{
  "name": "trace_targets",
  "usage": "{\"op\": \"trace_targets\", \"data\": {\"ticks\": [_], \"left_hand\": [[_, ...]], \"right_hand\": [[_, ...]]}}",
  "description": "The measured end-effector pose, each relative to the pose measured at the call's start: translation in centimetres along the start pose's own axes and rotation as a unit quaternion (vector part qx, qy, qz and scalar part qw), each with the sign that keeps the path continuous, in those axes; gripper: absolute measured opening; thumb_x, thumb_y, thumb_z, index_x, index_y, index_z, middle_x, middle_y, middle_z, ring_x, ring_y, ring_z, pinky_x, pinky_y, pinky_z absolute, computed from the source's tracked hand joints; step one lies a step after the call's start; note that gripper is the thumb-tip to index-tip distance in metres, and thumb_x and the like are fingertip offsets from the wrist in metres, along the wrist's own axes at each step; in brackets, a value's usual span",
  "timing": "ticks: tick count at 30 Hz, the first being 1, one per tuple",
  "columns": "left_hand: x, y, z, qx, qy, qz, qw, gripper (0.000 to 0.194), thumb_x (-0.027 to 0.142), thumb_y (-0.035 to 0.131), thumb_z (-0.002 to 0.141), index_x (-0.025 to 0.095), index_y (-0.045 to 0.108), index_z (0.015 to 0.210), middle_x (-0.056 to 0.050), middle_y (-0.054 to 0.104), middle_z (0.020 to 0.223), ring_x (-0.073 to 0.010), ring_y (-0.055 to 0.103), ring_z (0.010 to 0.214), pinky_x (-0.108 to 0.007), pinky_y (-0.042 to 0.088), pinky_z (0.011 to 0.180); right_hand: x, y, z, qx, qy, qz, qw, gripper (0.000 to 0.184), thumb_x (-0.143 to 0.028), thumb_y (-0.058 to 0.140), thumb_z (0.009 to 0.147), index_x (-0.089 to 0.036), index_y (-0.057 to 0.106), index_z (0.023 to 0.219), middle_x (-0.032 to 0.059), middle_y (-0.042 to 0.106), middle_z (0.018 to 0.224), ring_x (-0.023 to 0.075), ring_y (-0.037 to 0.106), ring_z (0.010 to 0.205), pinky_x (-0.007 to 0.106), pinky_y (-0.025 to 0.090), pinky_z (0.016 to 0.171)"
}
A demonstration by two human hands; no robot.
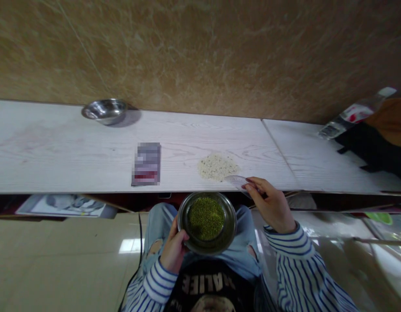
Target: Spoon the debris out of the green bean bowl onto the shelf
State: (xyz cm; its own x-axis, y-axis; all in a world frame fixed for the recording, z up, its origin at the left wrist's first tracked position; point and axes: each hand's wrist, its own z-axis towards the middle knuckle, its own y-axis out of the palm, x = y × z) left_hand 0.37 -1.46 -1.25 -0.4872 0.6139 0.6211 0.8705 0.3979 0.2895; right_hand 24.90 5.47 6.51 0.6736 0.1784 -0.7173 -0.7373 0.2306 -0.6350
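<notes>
My left hand (175, 249) grips the rim of a steel bowl (231, 221) from its left side, fingers closed on it. Small green beans (206, 219), like mung beans, lie in the bowl, which is held over my lap just below the table's front edge. Between the fingertips of my right hand (273, 203) is a clear plastic protractor (237, 180), its curved shape partly hidden by the fingers. Its left end reaches the near edge of a pile of pale grains (218, 167), like rice, with darker specks among them. The pile is spread on the white table.
A second steel bowl (105, 112) stands at the back left of the white table (179, 134). A phone-like flat object (146, 164), blurred out, lies left of the grains. To the right are a plastic bottle (353, 115) on its side and a black-and-brown bag (382, 134).
</notes>
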Motion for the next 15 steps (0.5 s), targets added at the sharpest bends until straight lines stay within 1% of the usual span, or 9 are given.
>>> {"op": "trace_targets", "data": {"ticks": [2,4,6,8,11,12,15], "left_hand": [[-0.1,0.2,-0.3,0.008,0.002,0.003,1.000,0.076,0.012,0.052,0.054,0.029,0.049,0.128,0.006,0.052,0.067,-0.0094,0.042,0.050,-0.021,0.033,0.043],[-0.1,0.4,-0.5,0.013,0.000,0.003,1.000,0.078,0.012,0.053,0.055,0.028,0.047,0.131,0.005,0.053,0.069,-0.0098,0.043,0.050,-0.021,0.032,0.042],[-0.2,0.5,-0.6,0.026,0.003,-0.028,0.999,0.080,0.012,0.054,0.056,0.029,0.044,0.134,0.003,0.057,0.079,-0.0116,0.047,0.056,-0.024,0.038,0.046],[-0.3,0.6,-0.7,0.020,0.016,-0.041,0.999,0.083,0.012,0.055,0.056,0.030,0.042,0.136,0.002,0.058,0.086,-0.0128,0.048,0.059,-0.025,0.040,0.047],[-0.4,0.8,-0.7,0.020,0.027,-0.041,0.999,0.077,0.013,0.056,0.057,0.028,0.046,0.132,0.000,0.061,0.094,-0.0128,0.049,0.060,-0.025,0.040,0.047],[-0.5,0.8,-0.7,0.019,0.034,-0.040,0.998,0.077,0.013,0.056,0.056,0.028,0.046,0.131,0.000,0.061,0.093,-0.0129,0.049,0.059,-0.025,0.039,0.046],[-0.7,1.1,-0.8,0.040,0.044,-0.043,0.997,0.078,0.012,0.057,0.055,0.028,0.046,0.131,-0.001,0.062,0.093,-0.0131,0.050,0.059,-0.024,0.039,0.047]], "right_hand": [[0.6,-0.4,0.2,0.017,-0.004,-0.015,1.000,0.028,-0.041,0.055,0.088,-0.021,0.065,0.105,0.0062,0.072,0.095,0.0203,0.069,0.088,0.036,0.053,0.083],[1.2,-0.9,0.5,0.034,-0.013,-0.032,0.999,0.029,-0.041,0.055,0.087,-0.020,0.066,0.104,0.0068,0.072,0.096,0.0207,0.068,0.089,0.036,0.053,0.083],[1.6,-1.3,0.8,0.046,-0.019,-0.050,0.998,0.028,-0.040,0.054,0.088,-0.020,0.066,0.103,0.0072,0.072,0.096,0.0210,0.068,0.088,0.036,0.054,0.081],[1.9,-1.6,1.1,0.050,-0.023,-0.066,0.996,0.028,-0.039,0.053,0.088,-0.020,0.067,0.103,0.0077,0.072,0.096,0.0211,0.068,0.086,0.035,0.055,0.078],[2.2,-1.6,1.5,0.035,-0.039,-0.077,0.996,0.026,-0.036,0.051,0.089,-0.020,0.066,0.104,0.0078,0.072,0.096,0.0211,0.068,0.084,0.035,0.056,0.074],[2.3,-1.4,1.6,0.027,-0.052,-0.077,0.995,0.026,-0.036,0.051,0.090,-0.021,0.066,0.104,0.0076,0.072,0.097,0.0211,0.068,0.085,0.035,0.055,0.074],[2.5,-0.9,2.2,-0.006,-0.098,-0.088,0.991,0.024,-0.032,0.049,0.092,-0.022,0.065,0.107,0.0066,0.072,0.097,0.0210,0.067,0.087,0.037,0.053,0.077]]}}
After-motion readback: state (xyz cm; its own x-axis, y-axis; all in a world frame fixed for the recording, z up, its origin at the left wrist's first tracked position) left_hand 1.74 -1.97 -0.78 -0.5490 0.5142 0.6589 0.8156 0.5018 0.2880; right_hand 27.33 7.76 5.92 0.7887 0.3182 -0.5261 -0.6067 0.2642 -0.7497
